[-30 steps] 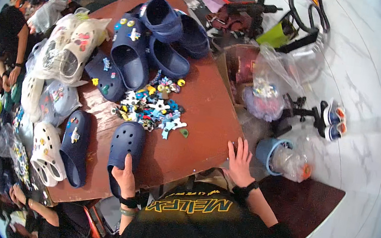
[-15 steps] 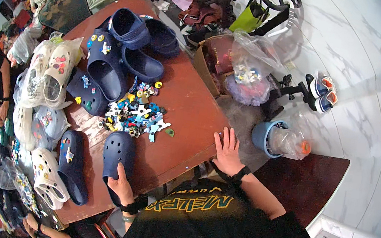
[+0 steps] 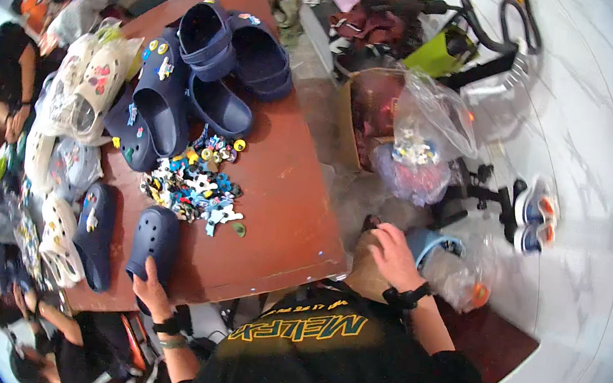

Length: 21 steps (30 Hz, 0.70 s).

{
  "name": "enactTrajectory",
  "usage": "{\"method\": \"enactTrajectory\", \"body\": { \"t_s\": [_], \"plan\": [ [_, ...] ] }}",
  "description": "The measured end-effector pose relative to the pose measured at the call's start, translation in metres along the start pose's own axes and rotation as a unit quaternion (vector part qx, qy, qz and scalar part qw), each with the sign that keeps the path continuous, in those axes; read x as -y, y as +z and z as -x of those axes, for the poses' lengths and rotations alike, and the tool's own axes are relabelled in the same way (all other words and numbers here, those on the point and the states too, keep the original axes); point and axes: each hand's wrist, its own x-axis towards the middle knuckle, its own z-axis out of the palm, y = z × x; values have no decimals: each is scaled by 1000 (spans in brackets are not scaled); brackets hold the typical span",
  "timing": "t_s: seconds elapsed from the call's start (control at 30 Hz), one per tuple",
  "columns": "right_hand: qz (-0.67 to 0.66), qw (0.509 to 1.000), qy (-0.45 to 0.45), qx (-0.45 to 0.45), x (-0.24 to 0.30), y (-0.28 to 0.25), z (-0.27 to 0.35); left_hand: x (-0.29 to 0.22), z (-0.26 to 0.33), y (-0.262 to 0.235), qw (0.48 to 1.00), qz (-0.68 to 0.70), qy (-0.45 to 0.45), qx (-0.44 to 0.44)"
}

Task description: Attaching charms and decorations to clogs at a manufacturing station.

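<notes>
A navy clog (image 3: 157, 232) with a holed toe stands near the table's front edge. My left hand (image 3: 152, 294) is closed on its heel end, thumb on top. My right hand (image 3: 394, 259) is past the table's right corner, fingers extended and slightly bent, over a brown surface. A small dark thing shows by its fingertips, too blurred to name. Beyond the held clog lies a heap of colourful shoe charms (image 3: 197, 186). To its left lies another navy clog (image 3: 96, 240) with a charm on it, beside a white clog (image 3: 62, 239).
More navy clogs (image 3: 162, 112) crowd the far part of the red-brown table (image 3: 291, 189). Bagged white clogs (image 3: 93, 95) line its left side. On the right are a cardboard box (image 3: 357, 112), a blue bucket (image 3: 424, 243) and sneakers (image 3: 536, 216). Other people (image 3: 11, 64) sit at left.
My right hand has lifted off the table corner and moved right, past its edge. My left hand stays on the clog. The whole view has shifted and turned.
</notes>
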Motion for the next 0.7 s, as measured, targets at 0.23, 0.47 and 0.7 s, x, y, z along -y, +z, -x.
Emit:
{"method": "enactTrajectory", "body": {
  "t_s": [0.23,0.47,0.7],
  "plan": [
    [223,930,26,291,-241,-15,31,5,84,31,889,-375,-71,-251],
    [123,907,-127,383,-514,31,46,13,157,153,928,-25,-164,-335],
    [195,883,-83,419,-526,35,8,-4,166,160,913,-36,-191,-359]
  ]
}}
